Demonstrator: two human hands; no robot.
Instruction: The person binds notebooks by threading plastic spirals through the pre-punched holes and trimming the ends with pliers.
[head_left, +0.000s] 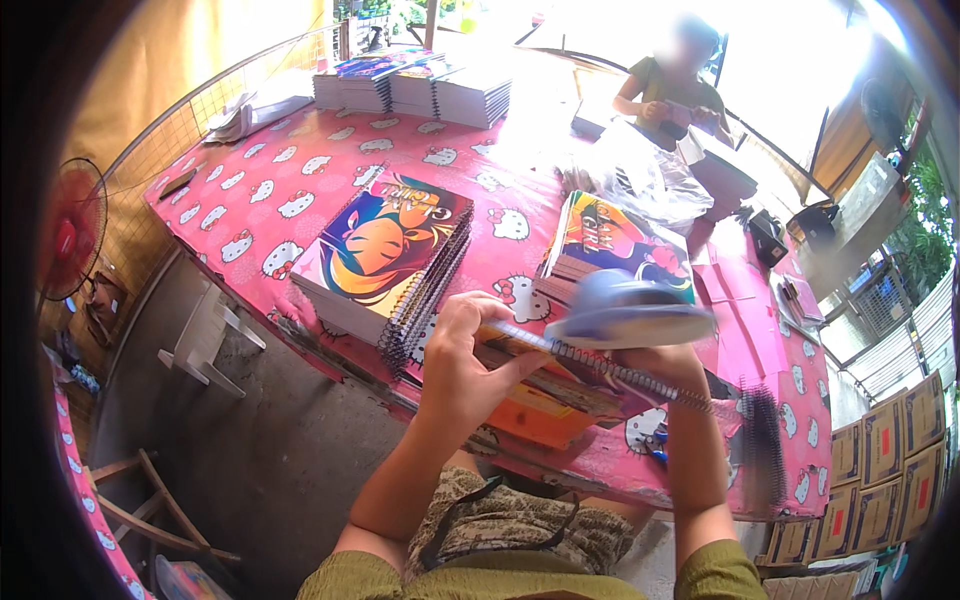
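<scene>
Pink cartoon-cat cloth covers the table (pixel 260 190), where two hands work a spiral-bound notebook at centre frame.

Left hand (pixel 462 365) has its fingers clamped on the near end of the notebook (pixel 560 365), held just above the table edge; the right hand (pixel 660 362) grips it from below, under a blurred pale-blue object (pixel 625 312) whose kind I cannot tell. Loose black wire coils (pixel 762 440) lie at lower right. A stack of notebooks with bright illustrated covers (pixel 385 255) sits at centre left, a second stack (pixel 615 245) just right of it, and more stacks (pixel 415 85) at top centre. Brown cardboard boxes with red labels (pixel 885 470) stand at lower right. Another person (pixel 672 85) sits at the top.
</scene>
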